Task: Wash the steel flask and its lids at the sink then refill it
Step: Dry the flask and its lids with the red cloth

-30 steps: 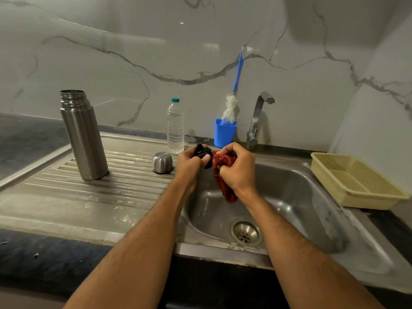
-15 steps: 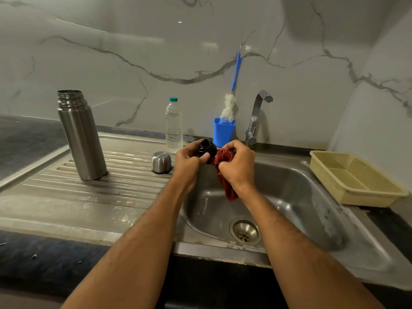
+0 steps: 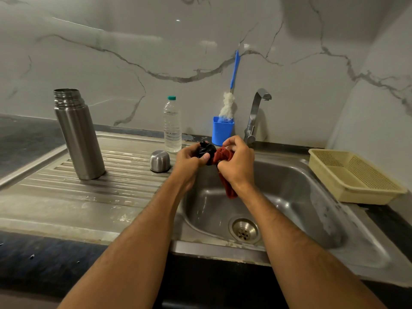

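Observation:
The steel flask (image 3: 78,134) stands upright and uncapped on the ribbed drainboard (image 3: 66,192) at the left. Its steel cup lid (image 3: 159,161) sits upside down on the drainboard near the basin's left rim. Over the sink basin (image 3: 289,197), my left hand (image 3: 189,161) grips the black inner stopper (image 3: 206,150). My right hand (image 3: 237,166) presses a red cloth (image 3: 223,157) against the stopper; the cloth's tail hangs down into the basin.
A clear water bottle (image 3: 172,126) with a green cap stands behind the cup lid. A blue holder (image 3: 221,130) with a blue-handled bottle brush (image 3: 231,85) sits beside the closed tap (image 3: 256,114). A beige plastic basket (image 3: 354,175) rests right of the basin.
Both hands stayed together over the basin; the stopper has turned a little in my left hand while my right fingers shifted the cloth against it.

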